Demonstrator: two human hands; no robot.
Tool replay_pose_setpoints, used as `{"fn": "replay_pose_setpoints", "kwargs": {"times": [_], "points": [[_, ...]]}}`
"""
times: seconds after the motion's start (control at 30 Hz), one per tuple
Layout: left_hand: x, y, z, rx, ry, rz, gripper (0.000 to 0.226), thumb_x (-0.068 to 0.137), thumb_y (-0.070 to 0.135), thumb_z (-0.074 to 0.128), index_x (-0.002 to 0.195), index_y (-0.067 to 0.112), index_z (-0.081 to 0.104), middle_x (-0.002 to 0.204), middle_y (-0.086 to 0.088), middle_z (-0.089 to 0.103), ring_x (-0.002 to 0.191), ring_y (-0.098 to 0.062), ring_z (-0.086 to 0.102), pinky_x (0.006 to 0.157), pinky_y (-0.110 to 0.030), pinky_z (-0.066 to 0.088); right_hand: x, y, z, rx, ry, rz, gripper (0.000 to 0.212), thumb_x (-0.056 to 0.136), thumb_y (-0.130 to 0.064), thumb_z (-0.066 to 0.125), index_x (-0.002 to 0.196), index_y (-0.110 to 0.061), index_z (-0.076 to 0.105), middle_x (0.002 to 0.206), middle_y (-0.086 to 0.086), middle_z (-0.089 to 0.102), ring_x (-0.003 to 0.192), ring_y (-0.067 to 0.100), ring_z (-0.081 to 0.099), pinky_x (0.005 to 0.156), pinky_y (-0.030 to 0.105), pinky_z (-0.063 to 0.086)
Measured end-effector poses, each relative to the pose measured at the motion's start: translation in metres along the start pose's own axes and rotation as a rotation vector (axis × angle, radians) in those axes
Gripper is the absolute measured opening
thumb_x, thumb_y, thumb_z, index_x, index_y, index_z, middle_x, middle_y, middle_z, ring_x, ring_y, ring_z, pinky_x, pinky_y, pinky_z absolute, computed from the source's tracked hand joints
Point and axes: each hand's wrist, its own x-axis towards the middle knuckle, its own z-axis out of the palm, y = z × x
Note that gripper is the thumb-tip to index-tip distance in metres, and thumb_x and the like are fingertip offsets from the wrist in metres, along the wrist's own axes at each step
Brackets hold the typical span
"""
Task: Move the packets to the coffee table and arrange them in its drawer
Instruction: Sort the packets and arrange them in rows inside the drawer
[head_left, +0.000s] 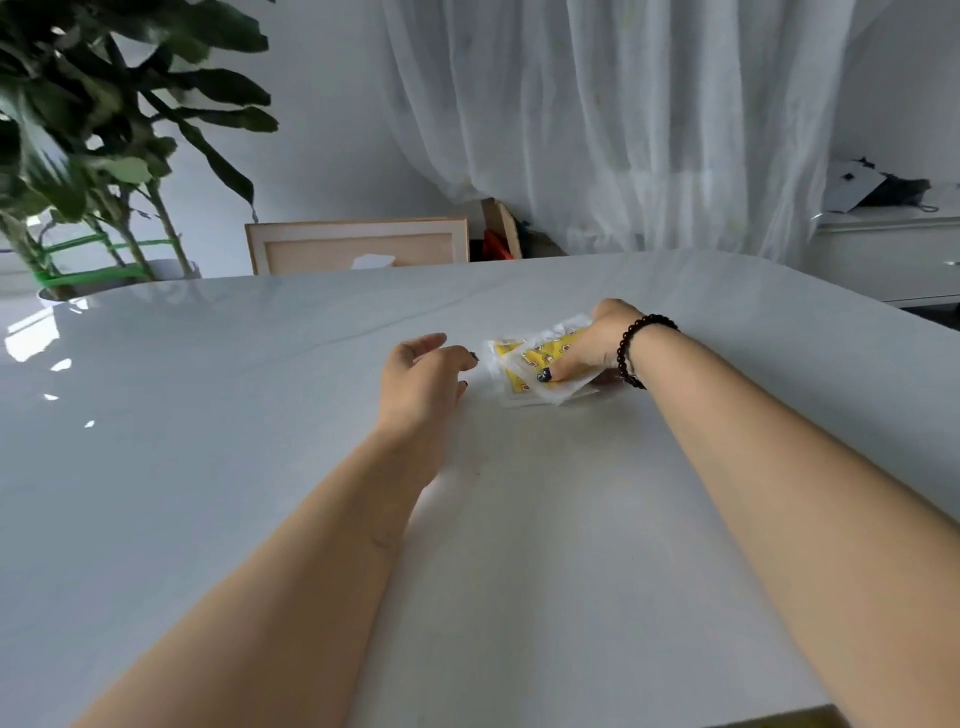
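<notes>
A person's two bare forearms reach forward over a glossy white table, seen from above and behind the hands.

The right hand holds a small stack of packets near the middle of the table. The packets are yellow with clear plastic edges, fanned slightly, and their lower edges lie on or just above the tabletop. The thumb, with a dark painted nail, presses on top of the stack, and the other fingers curl behind and under it. A black bead bracelet circles the right wrist.

The left hand is just to the left of the packets, not touching them. Its fingers are loosely curled and it holds nothing; the fingertips point toward the stack.

Beyond the far edge of the table, a pale wooden frame stands against the wall. A large leafy plant fills the far left corner. Sheer white curtains hang across the far right. A low white cabinet sits at the far right with dark items on top, too blurred to identify.
</notes>
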Motion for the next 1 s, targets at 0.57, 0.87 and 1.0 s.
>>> {"fn": "replay_pose_setpoints", "kwargs": {"times": [0.57, 0.87, 1.0], "points": [[-0.010, 0.013, -0.015, 0.354, -0.143, 0.062, 0.017, 0.086, 0.020, 0.066, 0.100, 0.011, 0.069, 0.096, -0.004, 0.067, 0.082, -0.024, 0.059, 0.072, -0.035, 0.049, -0.005, 0.007, 0.023, 0.840, -0.153, -0.398, 0.043, 0.073, -0.011, 0.080, 0.110, -0.019, 0.061, 0.107, 0.000, 0.070, 0.099, 0.018, 0.065, 0.065, 0.028, 0.051], [-0.012, 0.029, -0.022, 0.817, -0.084, 0.476, 0.055, 0.084, 0.005, 0.066, 0.130, 0.021, 0.039, 0.107, -0.002, 0.054, 0.078, -0.022, 0.062, 0.055, -0.035, 0.059, -0.018, 0.001, 0.022, 0.627, -0.024, -0.661, 0.041, 0.074, -0.017, 0.080, 0.112, -0.013, 0.065, 0.103, 0.003, 0.070, 0.092, 0.016, 0.067, 0.083, 0.028, 0.057], [-0.011, 0.035, -0.032, 1.042, -0.096, 0.578, 0.062, 0.083, 0.007, 0.066, 0.138, 0.025, 0.042, 0.120, -0.003, 0.059, 0.094, -0.022, 0.054, 0.069, -0.028, 0.046, -0.018, -0.001, 0.024, 0.531, 0.057, -0.695, 0.065, 0.071, -0.022, 0.082, 0.130, -0.021, 0.053, 0.114, -0.007, 0.055, 0.098, 0.011, 0.060, 0.091, 0.033, 0.054]]}}
